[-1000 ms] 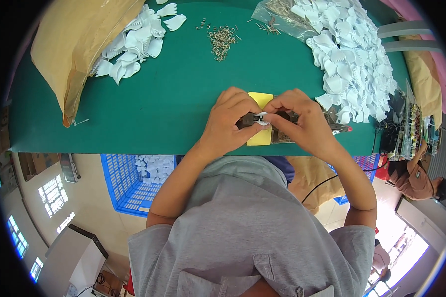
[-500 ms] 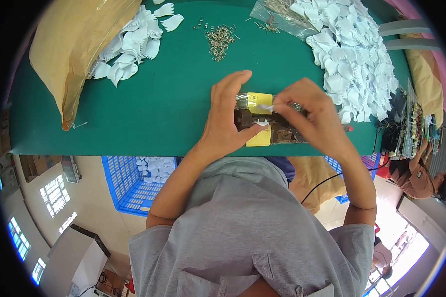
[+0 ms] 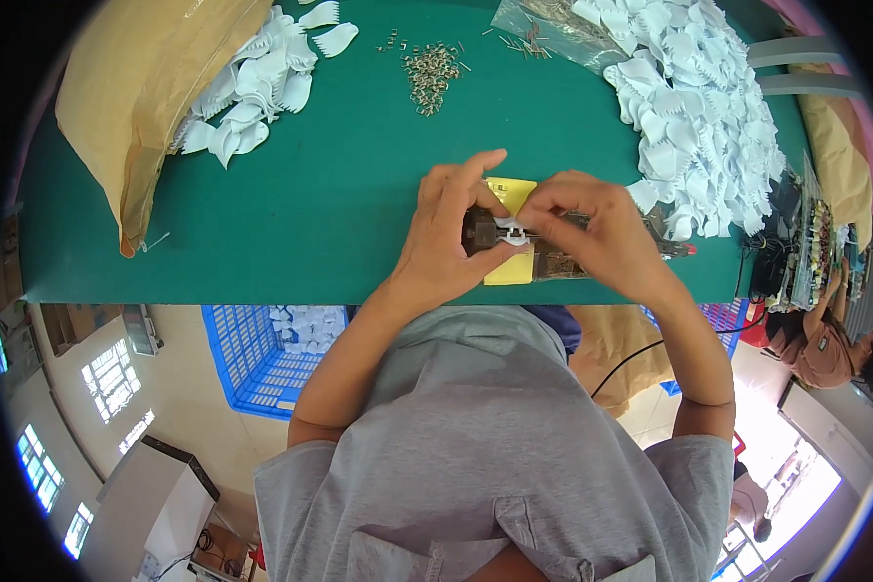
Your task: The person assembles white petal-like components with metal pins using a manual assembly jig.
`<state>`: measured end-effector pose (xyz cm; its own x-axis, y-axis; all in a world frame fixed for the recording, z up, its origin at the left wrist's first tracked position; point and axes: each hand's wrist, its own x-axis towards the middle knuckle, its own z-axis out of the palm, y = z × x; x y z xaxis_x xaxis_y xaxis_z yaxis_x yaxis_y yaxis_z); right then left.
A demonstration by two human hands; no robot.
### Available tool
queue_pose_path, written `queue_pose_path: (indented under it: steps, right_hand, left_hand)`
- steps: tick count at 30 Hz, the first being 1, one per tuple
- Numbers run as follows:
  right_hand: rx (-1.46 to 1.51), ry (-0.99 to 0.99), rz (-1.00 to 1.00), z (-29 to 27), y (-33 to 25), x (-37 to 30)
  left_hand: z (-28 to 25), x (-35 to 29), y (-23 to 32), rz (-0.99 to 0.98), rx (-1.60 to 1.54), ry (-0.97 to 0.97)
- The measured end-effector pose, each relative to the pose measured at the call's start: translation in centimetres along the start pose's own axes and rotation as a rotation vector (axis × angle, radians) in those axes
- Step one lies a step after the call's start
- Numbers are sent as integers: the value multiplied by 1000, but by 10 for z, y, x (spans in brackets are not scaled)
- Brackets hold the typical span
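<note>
The green bench [image 3: 291,223] spreads beneath both hands, and the heap of white toothed pieces [image 3: 698,126] lies on it, beyond the right hand [image 3: 601,233] and farther right. That hand's thumb and fingers draw into a narrow pinch; I cannot tell whether they grip anything. The left hand [image 3: 441,223] curls round the end of a dark block [image 3: 480,233], its thumb and forefinger holding the small white piece [image 3: 517,240] between the two hands. Good work here likely calls for even left-thumb pressure and a light, straight right pinch, lest the piece tilt. Tiny metal clips [image 3: 430,78] lie beyond the left hand.
</note>
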<state>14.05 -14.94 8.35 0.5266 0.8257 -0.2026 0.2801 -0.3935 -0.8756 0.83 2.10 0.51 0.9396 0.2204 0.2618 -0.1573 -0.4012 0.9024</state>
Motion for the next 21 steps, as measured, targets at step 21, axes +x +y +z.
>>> queue_pose_path:
  steps: [21]
  right_hand:
    - [-222,-22,-194,-13,14,31]
  left_hand:
    - [5,0,2,-58,-96,72]
